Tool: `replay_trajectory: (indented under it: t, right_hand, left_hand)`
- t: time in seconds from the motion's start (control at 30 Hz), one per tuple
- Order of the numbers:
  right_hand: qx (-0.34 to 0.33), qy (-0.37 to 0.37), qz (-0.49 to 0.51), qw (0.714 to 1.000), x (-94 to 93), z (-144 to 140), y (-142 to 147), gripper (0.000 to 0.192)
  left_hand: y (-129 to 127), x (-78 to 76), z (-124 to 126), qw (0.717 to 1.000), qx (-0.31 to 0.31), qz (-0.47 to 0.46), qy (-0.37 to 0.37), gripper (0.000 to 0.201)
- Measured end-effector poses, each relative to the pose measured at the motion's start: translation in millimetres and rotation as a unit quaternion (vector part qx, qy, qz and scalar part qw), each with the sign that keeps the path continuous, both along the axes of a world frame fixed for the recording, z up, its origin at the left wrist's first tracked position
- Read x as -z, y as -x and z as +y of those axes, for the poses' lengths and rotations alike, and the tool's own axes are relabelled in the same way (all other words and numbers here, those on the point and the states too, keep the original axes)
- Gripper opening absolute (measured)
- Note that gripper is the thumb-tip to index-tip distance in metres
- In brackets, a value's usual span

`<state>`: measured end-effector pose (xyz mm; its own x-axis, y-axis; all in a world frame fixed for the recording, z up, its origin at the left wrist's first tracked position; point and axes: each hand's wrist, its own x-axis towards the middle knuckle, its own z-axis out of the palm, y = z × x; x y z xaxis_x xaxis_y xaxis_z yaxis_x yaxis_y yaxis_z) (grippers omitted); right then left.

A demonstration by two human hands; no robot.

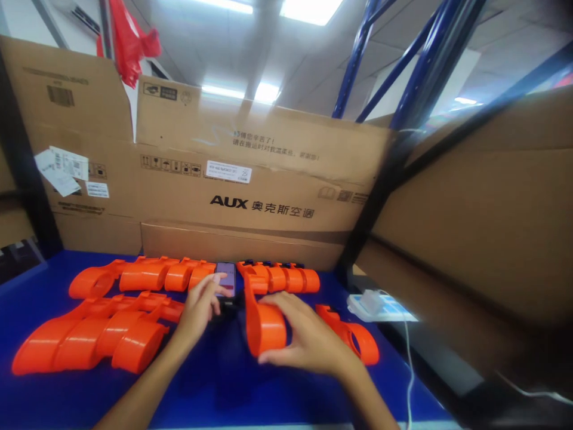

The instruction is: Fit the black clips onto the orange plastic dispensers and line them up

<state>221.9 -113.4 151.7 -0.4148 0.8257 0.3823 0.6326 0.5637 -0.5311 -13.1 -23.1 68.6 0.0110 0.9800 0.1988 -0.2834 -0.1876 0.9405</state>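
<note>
In my right hand (308, 340) is an orange ring-shaped plastic part (264, 328) with an upright arm; my thumb and fingers close around its ring. My left hand (203, 304) reaches over the lower part of a phone (225, 278), fingers stretched out and somewhat apart, holding nothing. Whether a fingertip touches the screen I cannot tell. Something small and dark lies just below the phone, partly hidden between my hands. Similar orange parts (89, 340) lie in a row left of my left arm.
Another orange row (143, 275) lies behind it. More orange parts with black pieces (286, 278) line the back, and others (358, 340) rest at right. A white power strip (380, 306) with a cable sits beside the blue table (201, 388). Cardboard (268, 173) walls the back.
</note>
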Motion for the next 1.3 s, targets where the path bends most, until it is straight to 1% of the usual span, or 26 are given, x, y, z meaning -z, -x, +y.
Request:
replay_trajectory:
  t: [0.07,0.13,0.23,0.37,0.57,0.7,0.9,1.03,1.3]
  right_hand:
    - [0.057,0.013,0.003,0.998,0.8,-2.9,-27.2,0.064]
    - [0.1,0.017,-0.036,0.994,6.7,-4.7,-48.8,0.064]
    - [0.124,0.028,-0.091,0.988,18.2,-7.5,-64.9,0.065]
    - [0.135,0.025,-0.13,0.982,26.4,-12.1,-68.5,0.067]
    - [0.166,0.033,-0.162,0.972,28.7,-13.3,-78.0,0.065]
    - [0.156,0.04,-0.179,0.971,29.1,-11.0,-79.4,0.065]
    - [0.143,0.102,-0.226,0.958,22.1,-10.2,-72.9,0.07]
    - [0.13,0.121,-0.224,0.958,19.2,-10.8,-74.3,0.068]
    - [0.122,0.144,-0.2,0.961,25.9,-11.3,-80.8,0.074]
  left_hand:
    - [0.4,0.8,1.0,1.0,-0.004,0.001,-0.003,0.053]
    - [0.4,1.2,1.1,1.0,-0.007,0.0,-0.001,0.052]
    - [-0.2,1.8,0.5,1.0,-0.011,0.009,-0.004,0.05]
    - [-0.7,2.9,0.0,0.999,-0.015,0.029,-0.016,0.05]
    - [-1.5,3.0,-1.6,0.998,-0.011,0.05,-0.028,0.049]
    - [-1.7,3.1,-2.0,0.998,-0.013,0.052,-0.024,0.049]
    - [-0.5,7.2,0.5,0.998,-0.003,0.06,-0.031,0.048]
    - [-0.4,8.7,-0.2,0.997,0.005,0.072,-0.042,0.046]
    - [-1.4,5.9,-2.3,0.996,0.006,0.072,-0.051,0.044]
